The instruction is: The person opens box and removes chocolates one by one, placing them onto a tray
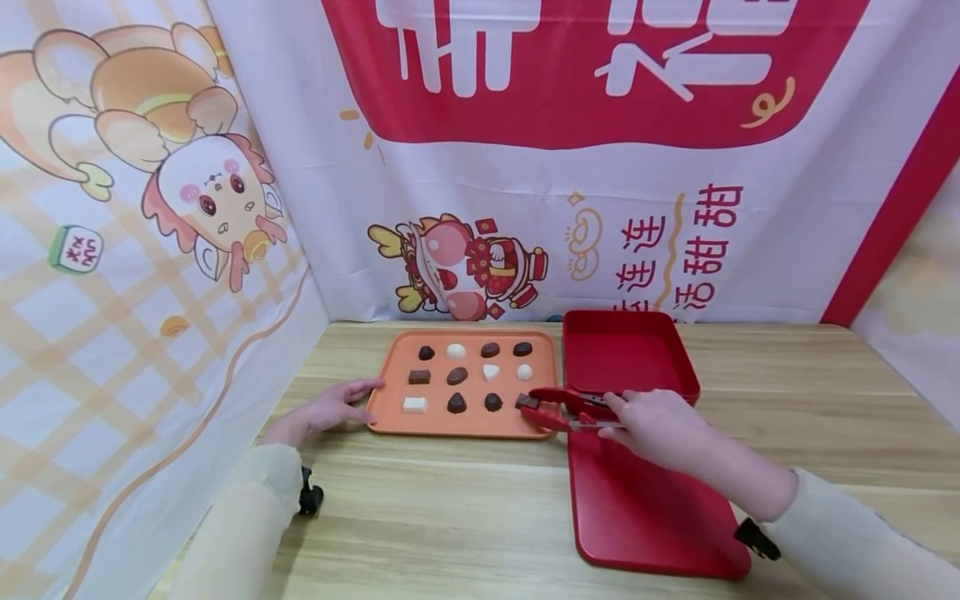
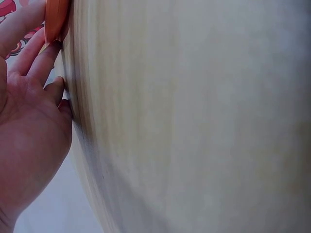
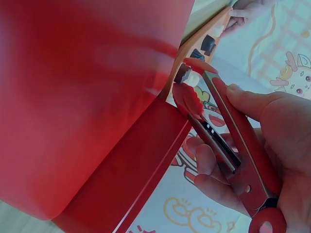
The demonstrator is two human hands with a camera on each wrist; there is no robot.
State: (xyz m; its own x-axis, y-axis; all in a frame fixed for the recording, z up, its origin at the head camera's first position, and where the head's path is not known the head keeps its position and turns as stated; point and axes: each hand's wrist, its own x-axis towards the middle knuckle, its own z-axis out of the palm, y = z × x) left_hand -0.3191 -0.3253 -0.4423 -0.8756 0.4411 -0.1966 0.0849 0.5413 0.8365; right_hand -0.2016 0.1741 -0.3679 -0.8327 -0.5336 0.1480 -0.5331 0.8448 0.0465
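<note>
On the orange tray (image 1: 450,425), chocolates of several shapes stand in rows, some dark, some white. My left hand (image 1: 330,407) grips the tray's left edge, thumb above and fingers against the rim in the left wrist view. In my right hand (image 1: 660,425) I hold red-tipped tongs (image 3: 243,133). The tongs' tips lie on either side of a square dark chocolate (image 1: 527,402) at the tray's front right corner. Whether they squeeze it I cannot tell.
An open red box (image 1: 626,350) stands right of the tray, at the back. In front of it lies a flat red lid (image 1: 652,517), partly under my right hand. Printed cloth (image 1: 480,192) hangs behind the wooden table (image 1: 450,517) and along its left side.
</note>
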